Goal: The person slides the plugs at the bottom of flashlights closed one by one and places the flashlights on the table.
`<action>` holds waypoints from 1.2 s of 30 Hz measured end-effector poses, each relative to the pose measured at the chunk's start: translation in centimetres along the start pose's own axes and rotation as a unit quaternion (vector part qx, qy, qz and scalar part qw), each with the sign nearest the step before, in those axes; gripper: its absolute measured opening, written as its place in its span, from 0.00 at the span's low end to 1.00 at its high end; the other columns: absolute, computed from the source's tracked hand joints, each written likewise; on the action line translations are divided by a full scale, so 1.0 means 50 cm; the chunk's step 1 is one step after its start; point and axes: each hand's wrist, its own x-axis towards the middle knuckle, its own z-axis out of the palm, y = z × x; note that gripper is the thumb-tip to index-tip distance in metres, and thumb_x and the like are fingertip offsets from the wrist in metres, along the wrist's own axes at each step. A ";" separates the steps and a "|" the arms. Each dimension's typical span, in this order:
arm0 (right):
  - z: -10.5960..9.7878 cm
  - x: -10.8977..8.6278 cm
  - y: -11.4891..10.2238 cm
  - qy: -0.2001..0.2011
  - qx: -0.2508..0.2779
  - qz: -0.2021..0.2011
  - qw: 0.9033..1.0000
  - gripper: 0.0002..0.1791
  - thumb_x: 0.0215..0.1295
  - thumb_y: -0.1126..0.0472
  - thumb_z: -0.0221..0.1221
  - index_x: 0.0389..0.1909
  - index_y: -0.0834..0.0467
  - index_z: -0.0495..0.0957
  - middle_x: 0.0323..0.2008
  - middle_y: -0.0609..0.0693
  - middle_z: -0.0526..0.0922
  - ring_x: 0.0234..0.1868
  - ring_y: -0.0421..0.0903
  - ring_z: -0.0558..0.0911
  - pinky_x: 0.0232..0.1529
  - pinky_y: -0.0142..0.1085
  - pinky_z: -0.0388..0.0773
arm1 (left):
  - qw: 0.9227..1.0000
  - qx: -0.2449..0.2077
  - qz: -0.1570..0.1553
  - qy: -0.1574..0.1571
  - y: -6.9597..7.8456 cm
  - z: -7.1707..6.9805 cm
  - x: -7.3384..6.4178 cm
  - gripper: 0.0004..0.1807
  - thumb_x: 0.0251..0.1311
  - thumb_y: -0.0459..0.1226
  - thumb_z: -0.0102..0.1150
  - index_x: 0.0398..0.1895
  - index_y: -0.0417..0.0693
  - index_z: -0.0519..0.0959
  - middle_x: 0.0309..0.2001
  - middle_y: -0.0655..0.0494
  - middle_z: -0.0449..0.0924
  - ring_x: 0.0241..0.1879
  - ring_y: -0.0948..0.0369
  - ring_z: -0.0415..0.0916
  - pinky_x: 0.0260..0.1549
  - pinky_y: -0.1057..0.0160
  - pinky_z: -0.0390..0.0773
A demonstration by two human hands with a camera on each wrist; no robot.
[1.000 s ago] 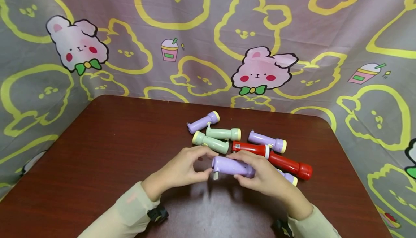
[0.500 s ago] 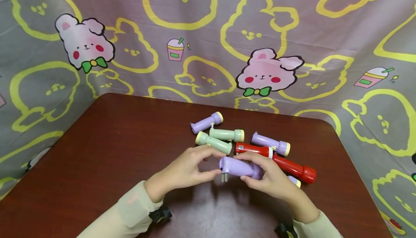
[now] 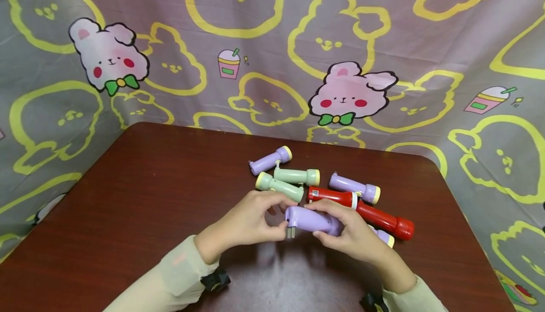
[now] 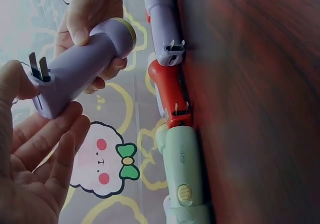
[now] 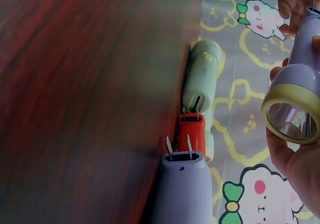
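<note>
A purple flashlight [image 3: 312, 220] with a yellow lens rim is held level above the table. Its two-pronged plug is folded out of the tail and points down in the head view. My right hand [image 3: 355, 230] grips it near the lens head. At the tail, my left hand [image 3: 251, 218] pinches lightly with thumb and forefinger, the thumb beside the metal prongs [image 4: 39, 66]. The other left fingers are spread loosely. In the right wrist view the clear lens [image 5: 292, 119] faces the camera.
Behind the hands lie two green flashlights [image 3: 296, 176], two red flashlights [image 3: 385, 220] and purple flashlights [image 3: 355, 188], one partly hidden by the right hand. Another purple flashlight [image 3: 271, 160] lies farthest back. A patterned cloth [image 3: 264, 28] hangs behind the brown table [image 3: 140, 198].
The view has shifted slightly. The held flashlight has turned a little, so both prongs show where about one showed before. Both hands stay at its two ends.
</note>
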 end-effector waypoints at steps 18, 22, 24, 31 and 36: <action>0.004 0.006 -0.011 -0.012 -0.008 -0.013 1.000 0.31 0.51 0.70 0.71 0.58 0.50 0.78 0.51 0.43 0.83 0.49 0.38 0.80 0.52 0.26 0.74 | 1.000 -0.012 0.006 -0.027 -0.003 -0.015 0.002 0.10 0.50 0.29 0.63 0.37 0.47 0.83 0.30 0.59 0.86 0.29 0.72 0.80 0.29 0.76 0.80; 0.001 0.008 -0.011 -0.016 -0.011 -0.007 1.000 0.31 0.51 0.70 0.71 0.58 0.49 0.78 0.51 0.42 0.83 0.48 0.37 0.80 0.51 0.27 0.75 | 0.999 -0.037 -0.008 -0.032 -0.009 -0.014 0.002 0.10 0.53 0.29 0.62 0.39 0.47 0.83 0.30 0.58 0.86 0.30 0.71 0.81 0.30 0.70 0.83; 0.001 0.007 -0.010 -0.017 -0.012 -0.012 1.000 0.31 0.51 0.70 0.71 0.58 0.50 0.78 0.51 0.43 0.84 0.47 0.37 0.80 0.51 0.27 0.75 | 0.998 -0.042 -0.011 -0.034 -0.011 -0.013 0.001 0.10 0.53 0.29 0.62 0.40 0.47 0.83 0.30 0.58 0.86 0.31 0.71 0.81 0.31 0.68 0.84; 0.002 0.007 -0.007 -0.013 -0.014 -0.028 0.999 0.31 0.50 0.69 0.72 0.58 0.52 0.78 0.49 0.46 0.84 0.46 0.39 0.80 0.50 0.29 0.75 | 0.998 -0.045 -0.014 -0.043 -0.014 -0.013 -0.002 0.12 0.54 0.30 0.63 0.42 0.48 0.83 0.32 0.58 0.86 0.33 0.70 0.82 0.33 0.70 0.83; 0.002 0.010 -0.008 -0.021 -0.015 -0.027 0.999 0.30 0.51 0.68 0.72 0.58 0.52 0.77 0.49 0.47 0.84 0.46 0.39 0.80 0.49 0.30 0.76 | 0.997 -0.051 -0.025 -0.052 -0.019 -0.014 -0.005 0.12 0.55 0.30 0.63 0.43 0.48 0.83 0.33 0.58 0.87 0.34 0.70 0.82 0.34 0.68 0.84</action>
